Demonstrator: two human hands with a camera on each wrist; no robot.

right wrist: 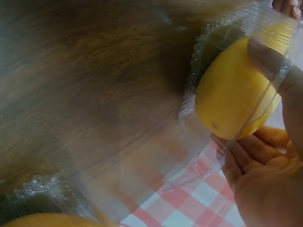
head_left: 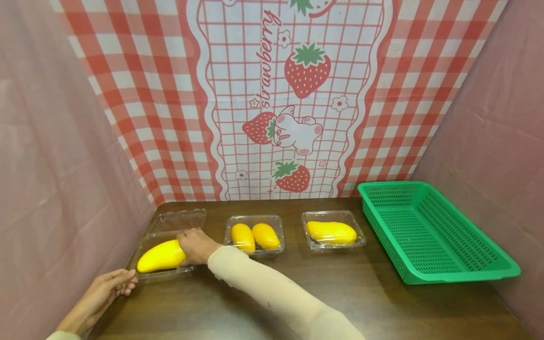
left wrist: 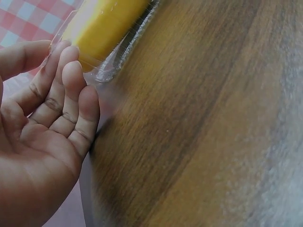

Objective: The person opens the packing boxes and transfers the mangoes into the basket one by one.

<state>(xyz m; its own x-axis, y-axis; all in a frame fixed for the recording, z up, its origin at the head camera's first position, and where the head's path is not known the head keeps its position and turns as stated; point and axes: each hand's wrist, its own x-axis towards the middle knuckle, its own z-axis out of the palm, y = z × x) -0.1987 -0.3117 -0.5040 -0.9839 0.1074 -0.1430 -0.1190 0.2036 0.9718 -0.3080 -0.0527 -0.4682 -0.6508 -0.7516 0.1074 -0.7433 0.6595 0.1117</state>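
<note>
In an open clear box (head_left: 167, 272) on the worktop (head_left: 191, 307) lies the yellow mango (head_left: 159, 256), its long axis stretching towards 8 o'clock from the nearer right hand (head_left: 197, 245), whose fingers grip its 2-o'clock end; the left hand (head_left: 114, 282) pinches the box's 8-o'clock corner.

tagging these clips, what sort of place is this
Probably a makeshift tabletop booth: pinkish cloth at both sides, a strawberry backdrop, and a brown table with yellow fruit in clear boxes.
</note>
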